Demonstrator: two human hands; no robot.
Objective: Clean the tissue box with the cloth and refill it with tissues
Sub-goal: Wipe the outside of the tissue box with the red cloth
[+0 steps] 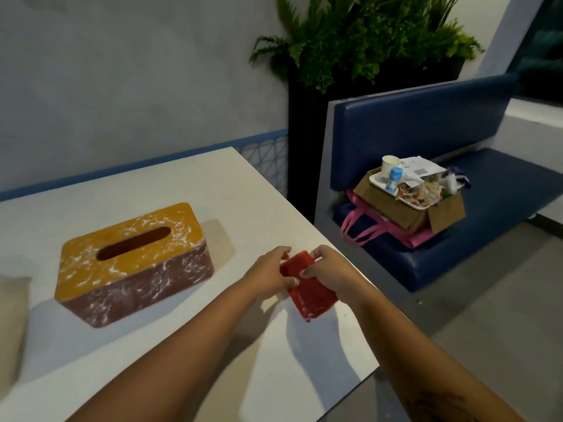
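A tissue box (134,263) with an orange lid, a dark slot and brown sides stands on the white table (249,190), speckled with white dust. To its right, near the table's right edge, a folded red cloth (310,295) is held by both hands. My left hand (269,274) pinches its left edge and my right hand (330,274) grips its top right part. Both hands are apart from the box. A pale stack, perhaps tissues (12,324), lies at the far left edge.
A blue bench (457,166) stands to the right of the table, bearing a cardboard box (426,211) of rubbish on a pink bag (365,236). A dark planter (307,141) with green ferns sits behind. A grey wall runs along the table's far side.
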